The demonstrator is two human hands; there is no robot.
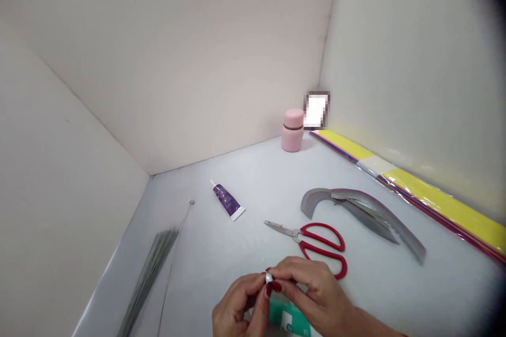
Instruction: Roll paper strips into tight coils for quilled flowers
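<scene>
A small silvery piece [269, 277] is pinched between the fingertips of both hands at the bottom centre. My left hand [241, 305] closes on it from the left, and my right hand [316, 292] closes on it from the right. Beneath them lies a green and white packet [290, 318], partly covered by the hands. Red-handled scissors [322, 237] rest just beyond my right hand, blades pointing left. A purple tube with a white nozzle [228, 200] lies farther back. To the left, one thin wire with a small round tip [192, 202] lies beside a bundle of grey-green wires [150, 279].
Curved grey strips [367, 210] lie right of the scissors. Long yellow and multicoloured sheets in clear wrapping [427, 195] run along the right wall. A pink jar [293, 130] and a pixelated dark-framed object [317, 110] stand in the back corner. Pale walls enclose the table [253, 168].
</scene>
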